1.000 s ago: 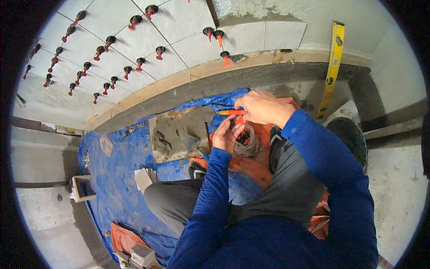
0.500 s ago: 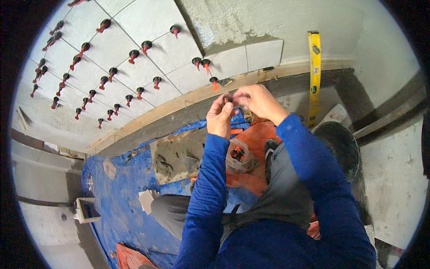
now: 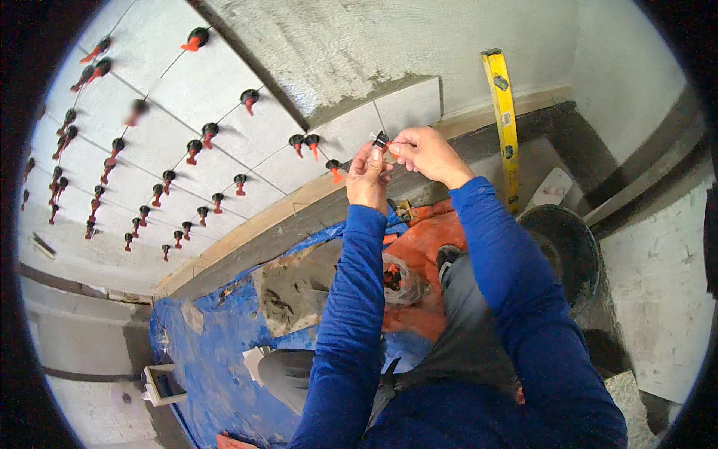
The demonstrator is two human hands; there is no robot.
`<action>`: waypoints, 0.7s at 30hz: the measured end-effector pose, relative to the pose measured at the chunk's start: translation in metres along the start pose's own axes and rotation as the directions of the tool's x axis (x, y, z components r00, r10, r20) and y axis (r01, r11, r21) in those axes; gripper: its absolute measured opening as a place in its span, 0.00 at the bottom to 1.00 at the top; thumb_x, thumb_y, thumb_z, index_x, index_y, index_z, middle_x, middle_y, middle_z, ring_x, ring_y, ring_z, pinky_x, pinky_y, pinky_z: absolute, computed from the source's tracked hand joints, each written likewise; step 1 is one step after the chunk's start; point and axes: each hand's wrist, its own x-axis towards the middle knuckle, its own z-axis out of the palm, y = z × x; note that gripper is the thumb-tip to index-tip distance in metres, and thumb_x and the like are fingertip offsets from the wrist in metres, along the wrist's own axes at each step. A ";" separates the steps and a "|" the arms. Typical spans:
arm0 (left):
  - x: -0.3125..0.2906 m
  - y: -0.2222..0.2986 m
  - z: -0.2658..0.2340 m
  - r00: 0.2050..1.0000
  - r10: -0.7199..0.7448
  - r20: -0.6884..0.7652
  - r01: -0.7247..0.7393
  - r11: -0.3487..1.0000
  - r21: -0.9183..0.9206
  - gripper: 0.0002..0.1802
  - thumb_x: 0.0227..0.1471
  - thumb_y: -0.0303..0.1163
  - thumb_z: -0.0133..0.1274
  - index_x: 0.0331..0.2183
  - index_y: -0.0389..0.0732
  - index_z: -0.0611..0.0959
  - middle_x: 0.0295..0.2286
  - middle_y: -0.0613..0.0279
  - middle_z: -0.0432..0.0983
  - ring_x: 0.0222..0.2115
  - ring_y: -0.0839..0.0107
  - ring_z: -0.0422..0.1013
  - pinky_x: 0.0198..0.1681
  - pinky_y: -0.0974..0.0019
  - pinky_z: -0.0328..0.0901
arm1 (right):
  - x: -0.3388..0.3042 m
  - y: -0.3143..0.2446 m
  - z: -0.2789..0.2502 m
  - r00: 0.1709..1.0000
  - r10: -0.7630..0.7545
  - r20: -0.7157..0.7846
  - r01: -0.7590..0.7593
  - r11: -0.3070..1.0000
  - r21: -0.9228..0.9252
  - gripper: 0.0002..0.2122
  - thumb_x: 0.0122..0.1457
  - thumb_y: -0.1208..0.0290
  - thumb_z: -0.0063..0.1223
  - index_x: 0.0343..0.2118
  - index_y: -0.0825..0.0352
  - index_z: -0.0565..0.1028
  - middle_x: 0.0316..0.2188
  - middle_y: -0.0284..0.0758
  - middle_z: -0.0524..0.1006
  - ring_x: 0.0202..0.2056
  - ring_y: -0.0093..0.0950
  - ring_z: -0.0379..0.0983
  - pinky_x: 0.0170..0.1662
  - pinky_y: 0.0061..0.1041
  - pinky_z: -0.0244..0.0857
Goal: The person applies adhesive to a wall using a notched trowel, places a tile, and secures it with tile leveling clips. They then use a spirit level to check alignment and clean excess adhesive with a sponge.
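Evidently left hand point(image 3: 369, 173) pinches the small black-and-red clip point(image 3: 382, 140) by its black body, right hand point(image 3: 428, 156) seemingly pinching its red end | clip aloft between fingertips, before the pale tile point(image 3: 407, 105) | best: steady the black body, work the red gently, squarely | forearms point(image 3: 344, 299) converge upward, right wrist bent inward

Tiled wall point(image 3: 217, 78) upper left, spirit level point(image 3: 502, 123) upper right
There, above centre, a clip point(image 3: 382, 141) sits between left hand point(image 3: 368, 176) and right hand point(image 3: 430, 156); the bucket point(image 3: 570, 258) stands lower right.
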 end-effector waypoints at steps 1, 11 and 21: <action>0.002 -0.003 0.003 0.998 -0.059 0.007 0.059 0.998 0.023 0.23 0.60 0.37 0.60 0.53 0.40 0.75 0.40 0.67 0.80 0.29 0.78 0.71 0.32 0.72 0.64 | 0.003 0.004 -0.002 0.999 -0.011 -0.047 0.008 0.997 -0.072 0.12 0.61 0.63 0.59 0.32 0.69 0.79 0.23 0.36 0.79 0.23 0.25 0.74 0.28 0.29 0.68; 0.060 -0.049 0.009 0.954 -0.296 -0.041 0.299 0.948 0.106 0.13 0.61 0.42 0.57 0.39 0.43 0.81 0.33 0.66 0.79 0.31 0.70 0.73 0.33 0.65 0.67 | 0.017 0.042 0.013 0.945 -0.048 -0.323 -0.124 0.862 -0.491 0.09 0.60 0.68 0.58 0.35 0.69 0.80 0.32 0.46 0.82 0.36 0.45 0.80 0.41 0.39 0.72; 0.079 -0.087 -0.022 0.929 -0.355 -0.103 0.356 0.934 -0.010 0.16 0.63 0.44 0.53 0.42 0.42 0.81 0.39 0.61 0.80 0.36 0.64 0.76 0.38 0.60 0.71 | 0.032 0.056 0.032 0.934 0.044 -0.355 -0.216 0.861 -0.460 0.08 0.58 0.66 0.58 0.32 0.66 0.81 0.32 0.49 0.81 0.38 0.51 0.78 0.41 0.46 0.71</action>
